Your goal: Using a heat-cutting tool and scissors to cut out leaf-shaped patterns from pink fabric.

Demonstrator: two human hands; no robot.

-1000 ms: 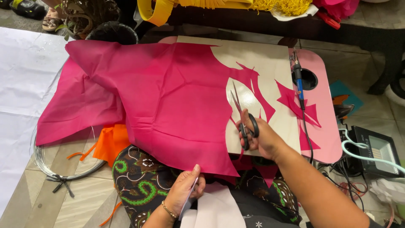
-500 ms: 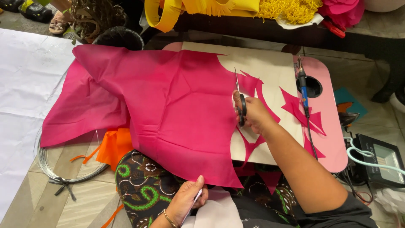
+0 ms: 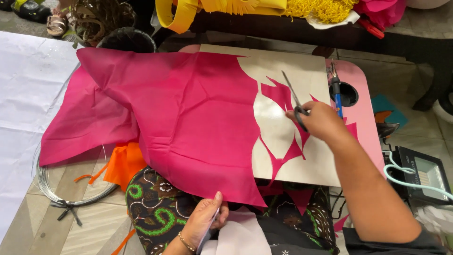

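Observation:
A large sheet of magenta fabric (image 3: 179,118) lies draped over a small pink lap table (image 3: 365,123) that carries a beige board (image 3: 288,61). My right hand (image 3: 321,120) grips dark-handled scissors (image 3: 295,101), blades pointing up and away over the board, above magenta offcuts (image 3: 283,97). My left hand (image 3: 205,219) sits low by my lap at the fabric's near edge, pinching a thin white piece (image 3: 236,238) against my patterned clothing.
A blue pen (image 3: 336,92) stands in the table's cup hole. Orange fabric (image 3: 123,163) and a wire coil (image 3: 71,193) lie at left beside a white sheet (image 3: 23,94). A black floodlight (image 3: 422,179) with a pale cable sits at right; yellow and pink materials lie beyond.
My right hand has carried the scissors up and to the right across the board, away from the fabric's cut edge. The left hand stays low at the near edge.

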